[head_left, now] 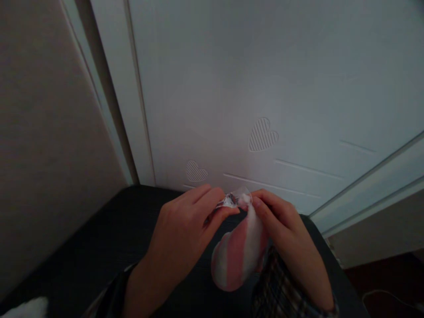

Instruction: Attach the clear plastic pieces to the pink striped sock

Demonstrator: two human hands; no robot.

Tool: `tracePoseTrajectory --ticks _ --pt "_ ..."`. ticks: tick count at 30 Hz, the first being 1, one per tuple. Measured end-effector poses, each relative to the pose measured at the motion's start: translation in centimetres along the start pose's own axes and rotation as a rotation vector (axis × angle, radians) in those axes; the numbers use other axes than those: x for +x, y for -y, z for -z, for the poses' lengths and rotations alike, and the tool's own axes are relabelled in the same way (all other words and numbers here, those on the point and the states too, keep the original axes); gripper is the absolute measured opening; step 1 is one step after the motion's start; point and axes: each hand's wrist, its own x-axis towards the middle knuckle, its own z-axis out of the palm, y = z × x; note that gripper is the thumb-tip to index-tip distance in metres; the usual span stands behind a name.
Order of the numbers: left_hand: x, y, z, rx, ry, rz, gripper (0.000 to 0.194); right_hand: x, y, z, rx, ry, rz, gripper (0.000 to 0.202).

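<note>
A pink and white striped soft item (235,256), rounded at its lower end, hangs below my right hand (281,221). The fingers of my right hand pinch its narrow top. My left hand (185,225) is closed on a crinkled clear plastic piece (231,199), which shines between thumb and fingers. The plastic reaches across to the top of the striped item, where the two hands nearly meet. Exactly how the plastic joins the item is too small to tell.
Below the hands lies a dark tabletop (132,221). A white panel (212,88) with embossed hearts stands behind it, and a plain wall (49,132) rises at the left. Something white and fluffy (29,308) shows at the bottom left. A thin cable (384,291) lies at the lower right.
</note>
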Motion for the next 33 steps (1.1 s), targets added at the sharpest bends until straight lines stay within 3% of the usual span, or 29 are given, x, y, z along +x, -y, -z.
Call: tracePoseTrajectory --ticks 6,9,14,17,24,33 --pt "0.1 0.9 -0.2 0.014 0.108 0.061 0.022 -0.3 0.1 0.0 0.078 0.026 -0.025 0.019" --pt "0.1 1.2 -0.2 -0.027 0.132 0.059 0.023 -0.4 -0.1 0.1 0.128 -0.040 -0.005 0.015" --pt "0.1 1.0 0.1 -0.164 0.063 0.078 0.028 -0.5 -0.6 0.2 0.177 -0.215 0.027 0.008" --pt "0.2 0.9 0.4 -0.261 0.069 0.103 0.029 -0.6 -0.6 0.1 0.198 -0.247 0.088 0.006" --pt "0.1 0.5 0.9 -0.381 0.138 0.000 0.020 -0.4 -0.2 0.0 0.169 -0.183 0.264 0.013" --pt "0.0 0.5 1.4 -0.370 0.107 -0.165 0.019 -0.4 0.0 0.4 0.224 -0.003 0.191 0.020"
